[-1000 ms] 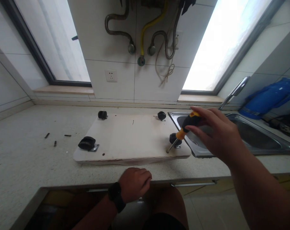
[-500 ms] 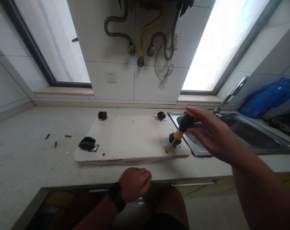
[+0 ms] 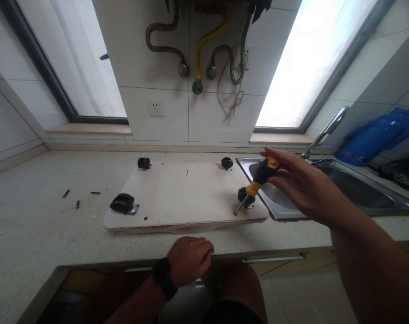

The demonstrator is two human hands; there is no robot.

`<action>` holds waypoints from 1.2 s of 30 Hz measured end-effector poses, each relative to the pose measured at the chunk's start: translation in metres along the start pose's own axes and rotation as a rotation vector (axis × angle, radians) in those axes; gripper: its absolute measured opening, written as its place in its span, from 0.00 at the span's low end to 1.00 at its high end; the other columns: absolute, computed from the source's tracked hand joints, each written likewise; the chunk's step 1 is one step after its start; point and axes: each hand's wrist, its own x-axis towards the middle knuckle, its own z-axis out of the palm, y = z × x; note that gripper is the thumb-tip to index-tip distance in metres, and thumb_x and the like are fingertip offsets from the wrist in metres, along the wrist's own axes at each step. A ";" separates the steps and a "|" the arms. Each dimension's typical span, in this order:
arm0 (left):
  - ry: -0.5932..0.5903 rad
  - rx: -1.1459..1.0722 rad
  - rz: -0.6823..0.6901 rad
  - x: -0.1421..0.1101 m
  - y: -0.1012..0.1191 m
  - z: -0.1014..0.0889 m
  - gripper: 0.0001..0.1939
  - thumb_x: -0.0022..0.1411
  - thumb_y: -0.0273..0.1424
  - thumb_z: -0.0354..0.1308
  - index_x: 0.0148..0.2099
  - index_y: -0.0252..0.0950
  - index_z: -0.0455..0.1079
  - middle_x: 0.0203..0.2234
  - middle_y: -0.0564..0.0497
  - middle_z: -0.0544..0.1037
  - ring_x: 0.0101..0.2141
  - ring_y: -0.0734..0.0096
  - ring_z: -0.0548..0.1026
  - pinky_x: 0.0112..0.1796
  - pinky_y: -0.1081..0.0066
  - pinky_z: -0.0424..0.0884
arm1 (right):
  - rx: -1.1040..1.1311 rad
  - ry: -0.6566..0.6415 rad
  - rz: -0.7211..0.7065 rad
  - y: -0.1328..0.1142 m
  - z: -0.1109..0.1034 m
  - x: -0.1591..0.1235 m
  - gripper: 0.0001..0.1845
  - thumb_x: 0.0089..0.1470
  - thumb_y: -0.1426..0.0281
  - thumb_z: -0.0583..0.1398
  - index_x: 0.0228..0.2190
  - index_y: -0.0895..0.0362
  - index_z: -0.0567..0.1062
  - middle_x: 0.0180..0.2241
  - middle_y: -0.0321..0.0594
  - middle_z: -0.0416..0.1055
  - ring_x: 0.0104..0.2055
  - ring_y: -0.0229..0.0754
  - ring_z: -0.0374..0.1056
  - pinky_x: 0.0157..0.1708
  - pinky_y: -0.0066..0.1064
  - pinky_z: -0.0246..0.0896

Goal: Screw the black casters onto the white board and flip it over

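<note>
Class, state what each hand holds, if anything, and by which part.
Right hand: the screwdriver, by the upper end of its handle. Left hand: curled, nothing visible.

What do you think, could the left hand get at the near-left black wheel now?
Probably yes: the left hand is near the white board, and nothing visible stands between it and that black wheel.

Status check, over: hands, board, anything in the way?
Right hand gripping screwdriver, tip on board. Left hand by counter edge, nothing seen in it. Black caster close to screwdriver, might crowd it.
</note>
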 end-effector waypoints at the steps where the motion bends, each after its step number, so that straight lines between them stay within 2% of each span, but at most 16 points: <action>1: -0.002 -0.001 0.000 0.000 0.000 0.000 0.06 0.69 0.29 0.55 0.43 0.41 0.73 0.34 0.53 0.82 0.34 0.64 0.80 0.34 0.64 0.66 | -0.034 0.043 -0.001 0.001 0.002 0.000 0.30 0.65 0.62 0.62 0.66 0.37 0.66 0.63 0.40 0.70 0.61 0.55 0.72 0.58 0.55 0.77; 4: -0.004 -0.006 -0.003 0.000 0.000 0.000 0.05 0.69 0.29 0.56 0.43 0.42 0.73 0.34 0.53 0.83 0.34 0.64 0.80 0.34 0.64 0.67 | -0.185 0.211 0.014 0.004 0.009 0.001 0.26 0.59 0.58 0.68 0.57 0.48 0.75 0.51 0.46 0.74 0.49 0.54 0.76 0.50 0.56 0.81; 7: -0.008 -0.010 0.002 0.000 0.000 -0.002 0.06 0.69 0.29 0.56 0.44 0.41 0.74 0.35 0.52 0.83 0.35 0.64 0.80 0.35 0.64 0.67 | -0.248 0.273 0.081 0.007 0.011 0.001 0.27 0.57 0.55 0.68 0.55 0.51 0.76 0.48 0.47 0.72 0.46 0.54 0.76 0.47 0.57 0.81; 10: -0.008 -0.006 0.008 0.001 0.000 -0.003 0.06 0.69 0.29 0.55 0.44 0.41 0.74 0.34 0.53 0.83 0.34 0.65 0.80 0.34 0.64 0.67 | -0.094 0.160 0.100 0.006 0.009 0.001 0.30 0.61 0.56 0.64 0.63 0.44 0.70 0.60 0.47 0.69 0.56 0.57 0.74 0.53 0.57 0.79; 12: -0.008 0.001 0.005 0.001 0.000 -0.002 0.06 0.69 0.29 0.56 0.43 0.41 0.74 0.34 0.53 0.82 0.34 0.64 0.80 0.34 0.64 0.67 | 0.061 0.057 0.087 0.004 0.007 -0.001 0.32 0.65 0.59 0.61 0.67 0.36 0.64 0.67 0.41 0.65 0.63 0.57 0.70 0.59 0.57 0.76; 14: -0.009 0.006 0.005 0.001 -0.001 -0.001 0.06 0.69 0.29 0.56 0.43 0.41 0.74 0.34 0.53 0.82 0.34 0.64 0.80 0.34 0.64 0.67 | 0.129 0.015 0.062 0.001 0.008 -0.001 0.33 0.66 0.61 0.60 0.68 0.31 0.60 0.67 0.37 0.66 0.64 0.55 0.70 0.60 0.56 0.75; 17: -0.005 0.010 0.010 0.001 -0.001 0.000 0.06 0.69 0.29 0.55 0.43 0.42 0.73 0.34 0.52 0.82 0.34 0.64 0.80 0.34 0.64 0.67 | -0.006 0.130 0.019 -0.003 0.014 0.000 0.30 0.63 0.61 0.64 0.64 0.36 0.68 0.56 0.41 0.74 0.56 0.54 0.75 0.54 0.55 0.79; 20: -0.001 0.010 0.011 0.001 -0.001 0.001 0.05 0.69 0.29 0.55 0.43 0.42 0.73 0.34 0.52 0.82 0.34 0.64 0.80 0.34 0.64 0.66 | -0.245 0.297 0.020 -0.007 0.020 0.003 0.24 0.58 0.57 0.67 0.56 0.44 0.77 0.44 0.45 0.74 0.43 0.53 0.76 0.44 0.54 0.82; 22: -0.001 0.008 0.012 0.001 -0.001 0.001 0.05 0.69 0.30 0.55 0.44 0.42 0.73 0.34 0.52 0.82 0.34 0.64 0.80 0.34 0.64 0.66 | -0.306 0.324 0.035 -0.007 0.020 0.004 0.23 0.59 0.57 0.67 0.55 0.45 0.78 0.42 0.46 0.73 0.41 0.53 0.75 0.41 0.54 0.81; 24: -0.001 0.007 0.013 0.000 -0.001 0.000 0.05 0.70 0.30 0.55 0.44 0.42 0.72 0.34 0.53 0.82 0.34 0.64 0.80 0.34 0.65 0.66 | -0.228 0.259 0.053 -0.007 0.017 0.004 0.26 0.61 0.59 0.64 0.60 0.44 0.75 0.49 0.47 0.74 0.47 0.55 0.76 0.45 0.54 0.81; 27: -0.006 0.012 0.019 0.001 -0.001 -0.001 0.05 0.70 0.29 0.55 0.43 0.41 0.73 0.34 0.53 0.82 0.34 0.64 0.80 0.34 0.65 0.66 | 0.060 0.071 0.062 -0.003 0.011 0.001 0.33 0.64 0.63 0.62 0.67 0.37 0.64 0.64 0.42 0.68 0.61 0.55 0.72 0.56 0.54 0.78; 29: -0.009 0.017 0.019 0.001 -0.001 -0.002 0.05 0.69 0.29 0.55 0.43 0.41 0.73 0.34 0.53 0.82 0.34 0.64 0.80 0.34 0.65 0.66 | 0.186 -0.007 0.060 0.000 0.011 0.000 0.35 0.64 0.63 0.62 0.69 0.34 0.61 0.66 0.39 0.68 0.64 0.55 0.71 0.60 0.55 0.75; 30: -0.011 0.017 0.017 0.001 -0.001 -0.002 0.05 0.69 0.29 0.55 0.43 0.41 0.73 0.34 0.53 0.82 0.34 0.64 0.80 0.34 0.64 0.65 | 0.190 -0.004 0.062 0.001 0.012 0.000 0.35 0.64 0.63 0.63 0.68 0.34 0.62 0.64 0.39 0.70 0.63 0.54 0.72 0.60 0.56 0.74; 33: -0.011 0.014 0.012 0.002 -0.001 -0.002 0.05 0.69 0.30 0.55 0.43 0.42 0.73 0.34 0.53 0.82 0.34 0.64 0.80 0.33 0.64 0.65 | 0.015 0.137 0.075 0.001 0.020 0.001 0.32 0.60 0.61 0.67 0.64 0.40 0.69 0.55 0.42 0.77 0.52 0.54 0.78 0.56 0.56 0.77; 36: -0.010 0.012 0.019 0.001 -0.001 -0.001 0.05 0.69 0.29 0.55 0.43 0.42 0.72 0.34 0.54 0.82 0.34 0.64 0.79 0.33 0.64 0.65 | -0.188 0.275 0.071 -0.001 0.024 0.005 0.27 0.57 0.57 0.69 0.57 0.46 0.76 0.51 0.46 0.79 0.42 0.52 0.80 0.48 0.55 0.80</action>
